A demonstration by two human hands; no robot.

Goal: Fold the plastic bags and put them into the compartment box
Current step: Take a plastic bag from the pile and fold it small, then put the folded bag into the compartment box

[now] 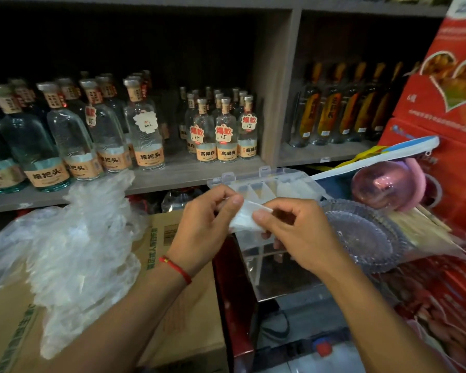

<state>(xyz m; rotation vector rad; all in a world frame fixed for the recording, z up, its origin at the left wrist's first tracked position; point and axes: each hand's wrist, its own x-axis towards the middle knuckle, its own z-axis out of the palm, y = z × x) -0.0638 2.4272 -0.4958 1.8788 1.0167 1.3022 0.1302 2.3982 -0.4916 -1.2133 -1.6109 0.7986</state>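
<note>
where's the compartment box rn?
Head view, centre-right: the clear compartment box sits open just behind both hands, below the bottle shelf, left of the glass plate.

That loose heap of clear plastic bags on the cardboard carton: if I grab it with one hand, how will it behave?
The heap of plastic bags looks thin and crumpled, so it is probably floppy and very light. Its glossy film may be slippery, so single bags could slide out. It drapes over the cardboard carton, so some bags would likely trail behind.

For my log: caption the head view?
Both hands pinch a folded bag above the open box.
</note>
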